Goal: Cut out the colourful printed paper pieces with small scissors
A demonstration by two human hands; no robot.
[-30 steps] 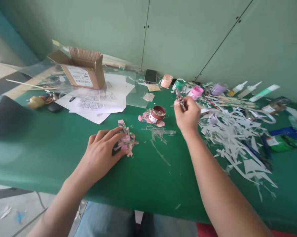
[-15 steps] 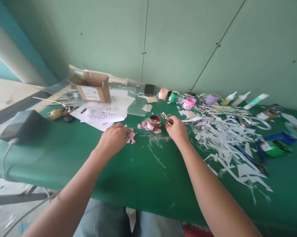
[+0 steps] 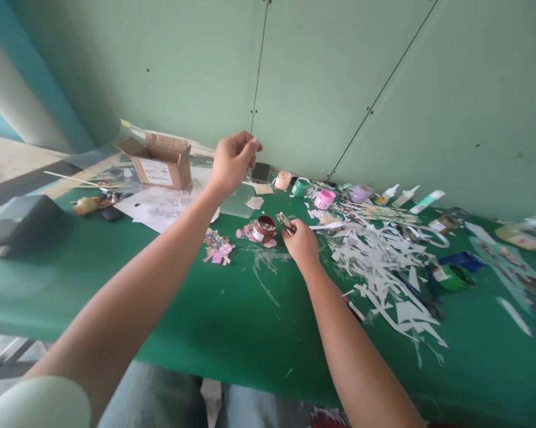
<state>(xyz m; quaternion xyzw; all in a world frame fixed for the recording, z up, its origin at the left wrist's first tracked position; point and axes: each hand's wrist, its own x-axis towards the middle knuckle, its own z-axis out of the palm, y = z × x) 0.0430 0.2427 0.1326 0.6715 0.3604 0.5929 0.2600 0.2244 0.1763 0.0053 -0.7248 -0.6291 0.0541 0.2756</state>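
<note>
Left hand (image 3: 232, 163) raised, fingers (image 3: 255, 144) pinched, contents unclear, right hand (image 3: 302, 242) closed round one tool (image 3: 286, 222)

Soft, fairly even light, pale sheen across the green table (image 3: 13, 303) at lower left, deeper tones at bottom right, shading on the wall (image 3: 89, 77) at upper left, small glint on the metal tool (image 3: 286, 223) at centre, grey block (image 3: 29, 221) blurred at left edge, wide-angle stretching towards the corners.

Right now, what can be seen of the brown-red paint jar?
The brown-red paint jar is small, squat and round, glass or plastic by its look, lidless, with a white label on its near side. It stands upright near the middle of the green tabletop, pink patterned cutouts showing around its base. A metal tool in the right hand is just beside it; contact is unclear.
</note>
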